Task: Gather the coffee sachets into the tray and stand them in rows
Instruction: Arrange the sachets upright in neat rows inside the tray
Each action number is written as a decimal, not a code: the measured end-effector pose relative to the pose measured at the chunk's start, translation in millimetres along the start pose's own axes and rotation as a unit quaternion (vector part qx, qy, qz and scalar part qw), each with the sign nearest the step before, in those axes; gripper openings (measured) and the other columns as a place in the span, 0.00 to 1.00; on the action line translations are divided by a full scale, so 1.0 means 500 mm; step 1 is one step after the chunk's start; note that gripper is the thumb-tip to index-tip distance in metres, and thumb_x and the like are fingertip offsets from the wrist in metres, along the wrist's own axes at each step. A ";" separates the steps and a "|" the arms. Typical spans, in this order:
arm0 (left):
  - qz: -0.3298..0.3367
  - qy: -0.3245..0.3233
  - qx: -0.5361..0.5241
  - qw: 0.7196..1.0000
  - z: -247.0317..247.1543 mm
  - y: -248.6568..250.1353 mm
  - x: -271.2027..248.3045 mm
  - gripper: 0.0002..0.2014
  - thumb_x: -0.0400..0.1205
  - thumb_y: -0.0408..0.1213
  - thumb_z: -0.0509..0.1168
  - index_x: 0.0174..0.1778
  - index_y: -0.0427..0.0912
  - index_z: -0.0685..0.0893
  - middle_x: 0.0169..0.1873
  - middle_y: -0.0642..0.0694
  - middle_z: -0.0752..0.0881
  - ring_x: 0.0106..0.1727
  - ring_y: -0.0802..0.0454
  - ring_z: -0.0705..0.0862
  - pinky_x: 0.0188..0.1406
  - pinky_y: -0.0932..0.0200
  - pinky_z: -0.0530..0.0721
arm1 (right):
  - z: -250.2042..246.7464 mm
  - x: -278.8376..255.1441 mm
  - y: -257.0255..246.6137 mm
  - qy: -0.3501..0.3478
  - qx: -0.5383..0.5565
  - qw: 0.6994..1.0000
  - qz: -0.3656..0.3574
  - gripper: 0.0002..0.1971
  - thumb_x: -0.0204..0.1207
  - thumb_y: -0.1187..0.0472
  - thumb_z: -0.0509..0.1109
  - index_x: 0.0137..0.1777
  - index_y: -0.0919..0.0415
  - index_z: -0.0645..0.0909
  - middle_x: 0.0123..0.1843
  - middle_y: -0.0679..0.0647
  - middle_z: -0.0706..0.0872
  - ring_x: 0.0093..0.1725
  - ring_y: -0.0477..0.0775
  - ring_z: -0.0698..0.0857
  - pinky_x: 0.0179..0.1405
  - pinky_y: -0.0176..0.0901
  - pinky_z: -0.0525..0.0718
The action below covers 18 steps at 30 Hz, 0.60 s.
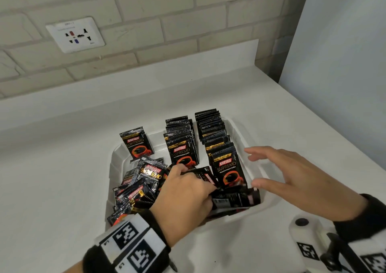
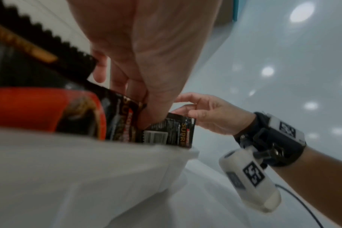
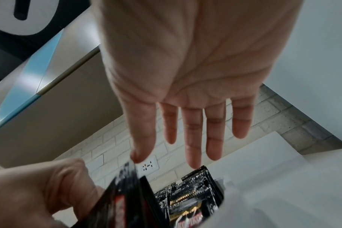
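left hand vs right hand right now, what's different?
The left hand has curled fingers gripping sachets low in the tray; the right hand is spread flat with straight fingers and holds nothing. The left hand reaches into the pile; the right hand hovers beside the right row. Both wear wrist cameras.

Readable print is found only on the coffee sachets.

"KOPIKO", "SUPREMO" and "Premium Instant Coffee" are printed on the front sachet of the right row (image 1: 228,168), at centre right of the head view, and the same three lines are carried by the front sachet of the middle row (image 1: 182,150) and by the lone upright sachet (image 1: 136,143) at centre left. "SUPR" is read on a sachet (image 2: 182,132) at the centre of the left wrist view. The wall socket (image 1: 75,34) lettering at upper left is too small to be read.
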State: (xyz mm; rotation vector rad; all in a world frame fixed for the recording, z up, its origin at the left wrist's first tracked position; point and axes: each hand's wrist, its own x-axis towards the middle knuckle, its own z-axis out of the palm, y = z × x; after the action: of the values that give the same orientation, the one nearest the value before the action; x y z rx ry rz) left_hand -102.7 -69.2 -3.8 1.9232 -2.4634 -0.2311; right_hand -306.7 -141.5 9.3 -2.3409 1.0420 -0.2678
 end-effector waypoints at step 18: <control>-0.255 0.288 -0.637 0.669 -0.108 -0.119 -0.040 0.08 0.77 0.29 0.65 0.39 0.43 0.88 0.32 0.52 0.91 0.30 0.61 0.86 0.30 0.68 0.84 | 0.032 0.075 -0.086 0.020 0.335 0.940 -0.067 0.33 0.60 0.30 0.67 0.66 0.29 0.62 0.66 0.32 0.76 0.67 0.32 0.74 0.64 0.29 0.74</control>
State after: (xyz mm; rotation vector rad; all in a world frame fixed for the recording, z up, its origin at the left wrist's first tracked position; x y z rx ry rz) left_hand -35.2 -70.0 44.3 1.4580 -0.7446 -0.8671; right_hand -248.4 -139.2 18.8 -1.7844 0.6633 -0.6174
